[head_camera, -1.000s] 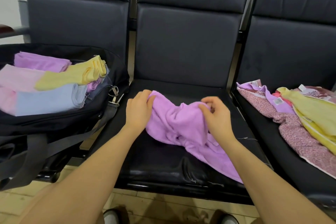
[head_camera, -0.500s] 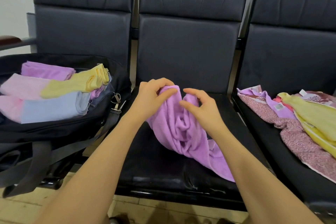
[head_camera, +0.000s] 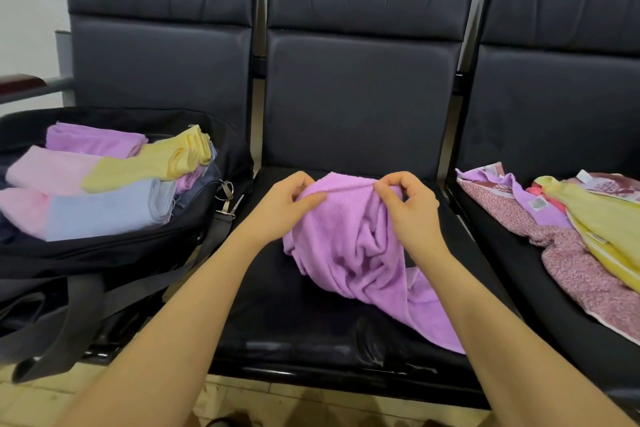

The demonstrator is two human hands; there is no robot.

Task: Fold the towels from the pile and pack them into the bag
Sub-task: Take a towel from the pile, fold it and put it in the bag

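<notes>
A crumpled purple towel [head_camera: 360,253] lies on the middle seat [head_camera: 277,315] of a row of black chairs, its upper edge lifted off the cushion between two hands. The left hand [head_camera: 289,208] pinches that edge at its left end, thumb over the cloth; the right hand [head_camera: 408,208] pinches it at the right end with curled fingers — so both are grasping the towel, and the hem runs fairly taut between them. The rest of the towel hangs bunched below the hands and trails toward the front right corner of the middle seat. Left of that seat, on the next chair, an open black bag [head_camera: 114,253] holds folded towels [head_camera: 104,180] in purple, pink, yellow and pale blue. Right of the middle seat, the third chair carries the unfolded pile [head_camera: 581,239] — patterned pink, purple and yellow cloths overlapping.
</notes>
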